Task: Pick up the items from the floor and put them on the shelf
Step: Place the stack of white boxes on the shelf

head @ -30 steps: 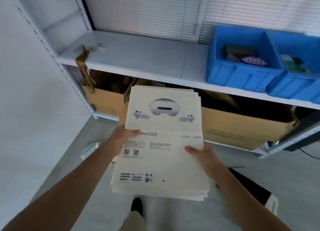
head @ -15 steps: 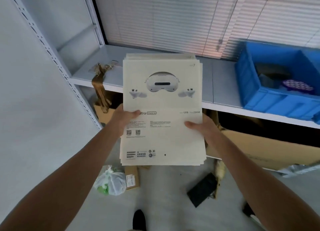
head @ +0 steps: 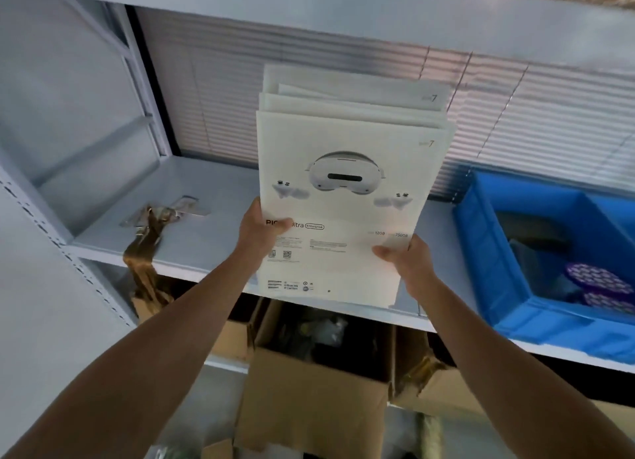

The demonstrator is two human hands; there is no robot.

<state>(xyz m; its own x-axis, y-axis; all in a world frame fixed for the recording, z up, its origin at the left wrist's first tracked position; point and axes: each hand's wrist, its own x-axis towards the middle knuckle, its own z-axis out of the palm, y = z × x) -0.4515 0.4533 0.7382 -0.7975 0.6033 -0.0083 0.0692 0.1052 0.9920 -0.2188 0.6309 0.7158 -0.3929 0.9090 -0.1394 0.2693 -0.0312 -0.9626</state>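
A person's left grip (head: 261,232) and right grip (head: 409,262) each clasp a side of one stack of printed white sheets (head: 343,201), held over one grey shelf (head: 206,197) that carries one blue bin (head: 488,252).

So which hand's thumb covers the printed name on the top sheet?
The left hand; the right hand grips the stack of sheets at the opposite edge.

Storeroom, metal shelving (head: 206,238), blue bins (head: 488,252), cardboard boxes (head: 309,407)

A fanned stack of white printed cartons (head: 347,197) tilts above the grey shelf (head: 206,232).
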